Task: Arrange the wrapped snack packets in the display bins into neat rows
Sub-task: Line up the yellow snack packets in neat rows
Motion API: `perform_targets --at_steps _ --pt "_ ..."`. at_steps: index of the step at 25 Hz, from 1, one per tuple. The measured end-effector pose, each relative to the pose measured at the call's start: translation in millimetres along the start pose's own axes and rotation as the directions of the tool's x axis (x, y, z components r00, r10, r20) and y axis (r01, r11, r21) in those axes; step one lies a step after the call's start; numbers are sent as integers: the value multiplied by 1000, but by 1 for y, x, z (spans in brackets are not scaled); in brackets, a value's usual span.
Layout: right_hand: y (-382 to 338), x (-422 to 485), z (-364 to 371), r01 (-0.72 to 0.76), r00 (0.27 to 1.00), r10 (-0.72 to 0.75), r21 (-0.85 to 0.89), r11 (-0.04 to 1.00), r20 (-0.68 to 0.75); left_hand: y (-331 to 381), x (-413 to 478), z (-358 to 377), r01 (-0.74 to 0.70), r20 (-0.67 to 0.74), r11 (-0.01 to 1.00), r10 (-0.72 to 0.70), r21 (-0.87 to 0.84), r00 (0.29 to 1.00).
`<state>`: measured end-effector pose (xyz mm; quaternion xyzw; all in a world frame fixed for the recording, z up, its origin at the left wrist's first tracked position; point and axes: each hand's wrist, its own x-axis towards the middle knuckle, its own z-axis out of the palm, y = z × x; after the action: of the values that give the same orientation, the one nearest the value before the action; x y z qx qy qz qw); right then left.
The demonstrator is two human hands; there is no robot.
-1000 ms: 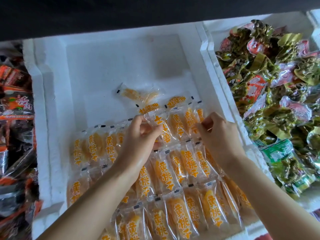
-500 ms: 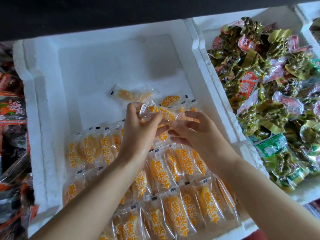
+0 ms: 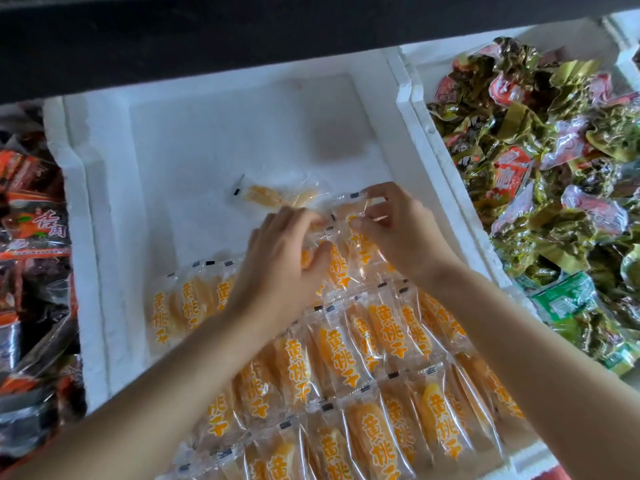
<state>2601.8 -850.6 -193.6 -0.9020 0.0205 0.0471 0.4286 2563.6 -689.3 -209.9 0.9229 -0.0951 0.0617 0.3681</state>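
A yellow-peach packet point(image 3: 358, 239) is pinched in the grip of left hand point(image 3: 280, 261) and right hand point(image 3: 398, 230) at the foam bin's point(image 3: 207, 133) far row. Squaring it into line is judged next, then the stray packet point(image 3: 273, 195) beyond.

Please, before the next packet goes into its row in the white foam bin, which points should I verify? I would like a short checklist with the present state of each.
1. Grip on the clear plastic packet with orange lettering: left hand and right hand both pinch it: ok.
2. Room in the white foam bin beyond the far row: bare floor shows: ok.
3. Stray clear packet: lies askew beyond that row: not ok.
4. Far row straight under the hands: hidden: cannot tell.
5. Near rows of packets: lie side by side: ok.
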Motion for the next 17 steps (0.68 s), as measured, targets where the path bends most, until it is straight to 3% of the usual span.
perform_targets --at_steps 2,5,6,9,11,14,17 --pt "1 7 7 149 985 -122 -241 959 124 -27 24 -8 -34 10 996 34 88 999" --pt "3 8 9 295 953 -187 -590 751 239 -65 63 -16 -29 144 980 1 195 990" --pt "2 10 6 286 958 -216 -612 737 187 -77 72 -16 -28 195 975 -16 219 981" --pt "0 36 0 246 964 -263 -448 859 23 -100 88 -17 -24 300 979 -39 202 953" --pt "6 64 -3 213 977 -179 -435 875 117 -101 94 -18 8 278 981 -64 195 958" --pt "14 89 -8 132 953 7 -438 889 302 -96 97 -20 69 162 930 -136 361 977" --pt "20 101 -6 106 956 29 -435 894 291 -96 96 -20 118 40 909 -146 400 989"
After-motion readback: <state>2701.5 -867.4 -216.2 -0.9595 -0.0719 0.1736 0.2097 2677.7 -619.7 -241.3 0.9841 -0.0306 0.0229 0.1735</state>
